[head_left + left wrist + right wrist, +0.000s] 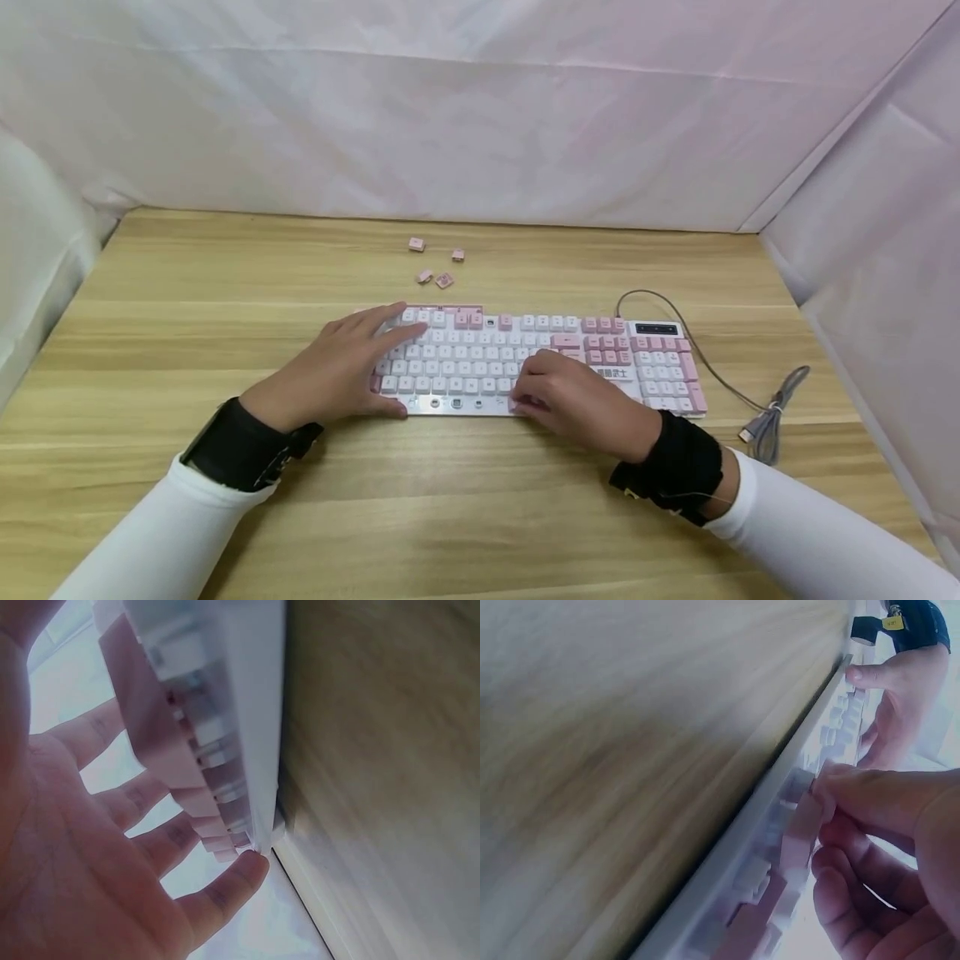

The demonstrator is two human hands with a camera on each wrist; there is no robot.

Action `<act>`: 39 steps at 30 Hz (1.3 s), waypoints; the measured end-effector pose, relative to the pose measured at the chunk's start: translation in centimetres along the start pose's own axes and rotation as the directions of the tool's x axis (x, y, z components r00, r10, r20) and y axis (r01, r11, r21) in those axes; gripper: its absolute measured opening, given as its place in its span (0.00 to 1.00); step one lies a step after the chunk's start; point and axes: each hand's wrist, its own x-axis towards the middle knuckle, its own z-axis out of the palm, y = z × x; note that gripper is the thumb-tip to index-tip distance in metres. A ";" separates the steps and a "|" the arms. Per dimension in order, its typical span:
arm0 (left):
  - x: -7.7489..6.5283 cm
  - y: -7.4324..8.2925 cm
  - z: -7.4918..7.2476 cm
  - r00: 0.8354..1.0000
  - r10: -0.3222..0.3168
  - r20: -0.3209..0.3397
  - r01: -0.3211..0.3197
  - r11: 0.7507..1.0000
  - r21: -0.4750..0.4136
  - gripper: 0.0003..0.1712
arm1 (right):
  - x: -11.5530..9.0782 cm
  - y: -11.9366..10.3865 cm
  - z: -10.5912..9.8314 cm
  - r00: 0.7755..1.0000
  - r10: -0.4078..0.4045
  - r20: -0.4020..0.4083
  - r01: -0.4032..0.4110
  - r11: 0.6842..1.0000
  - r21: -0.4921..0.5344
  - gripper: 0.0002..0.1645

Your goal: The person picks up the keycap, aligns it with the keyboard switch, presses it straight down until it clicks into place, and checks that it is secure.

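Note:
A white and pink keyboard (480, 367) lies on the wooden table. My left hand (348, 358) holds its left end, thumb at the front edge and fingers spread over the rear keys; the left wrist view shows the fingers around the keyboard's side. My right hand (573, 400) is at the front row, where thumb and curled fingers pinch a small pink keycap (823, 796), mostly hidden by the fingertips. Left of that hand, the front row has uncapped spots (457, 403). Behind the keyboard lie several loose pink keycaps (445, 281).
A grey cable (705, 371) leaves the keyboard's back and ends in a tied bundle (765, 429) with a USB plug on the right. Pale cloth (480, 125) hangs behind and beside the wooden table (465, 517). Black bands (240, 442) are around both wrists.

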 end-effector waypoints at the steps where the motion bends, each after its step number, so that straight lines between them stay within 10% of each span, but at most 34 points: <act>1: 0.0 0.0 0.0 1.000 0.000 -0.002 0.000 1.000 0.001 0.62 | 0.0 -0.1 0.0 1.000 0.005 0.007 -0.005 1.000 -0.002 0.01; 20: 0.0 -0.1 0.1 1.000 -0.006 0.010 0.006 1.000 -0.008 0.63 | 0.3 0.9 -0.3 1.000 0.018 0.010 -0.019 0.997 0.073 0.03; 39: 0.2 0.4 1.2 1.000 0.020 -0.006 -0.020 1.000 -0.006 0.62 | 13.0 6.9 -2.3 0.979 0.139 0.152 -0.136 0.990 -0.029 0.11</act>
